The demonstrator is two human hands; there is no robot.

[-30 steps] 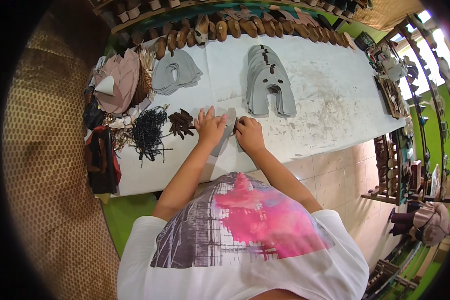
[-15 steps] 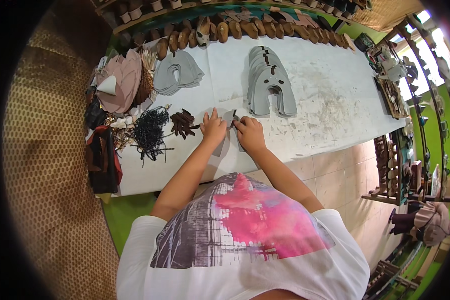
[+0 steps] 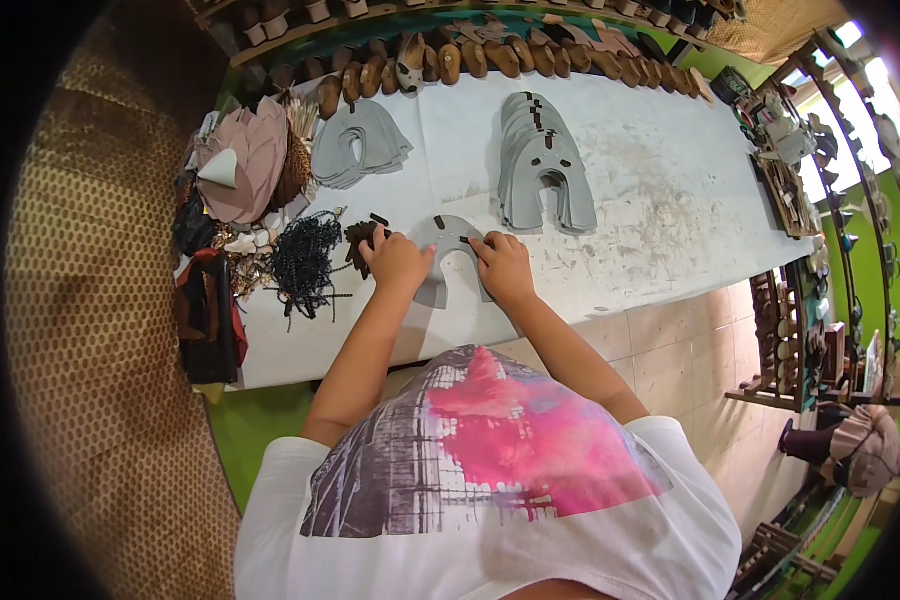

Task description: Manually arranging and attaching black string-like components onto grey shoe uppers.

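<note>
Seen from above, a person leans over a white desk point(image 3: 670, 210). Both hands rest on a grey horseshoe-shaped shoe upper piece point(image 3: 448, 240) lying flat near the desk's front edge. The left hand point(image 3: 395, 262) presses its left arm, fingers curled; the right hand point(image 3: 503, 268) presses its right arm, fingertips down. A stack of matching grey pieces point(image 3: 545, 170) lies beyond, and tangled black cords point(image 3: 305, 262) sit left.

Head-worn fisheye, steeply down over worktable point(image 3: 670, 200)
</note>
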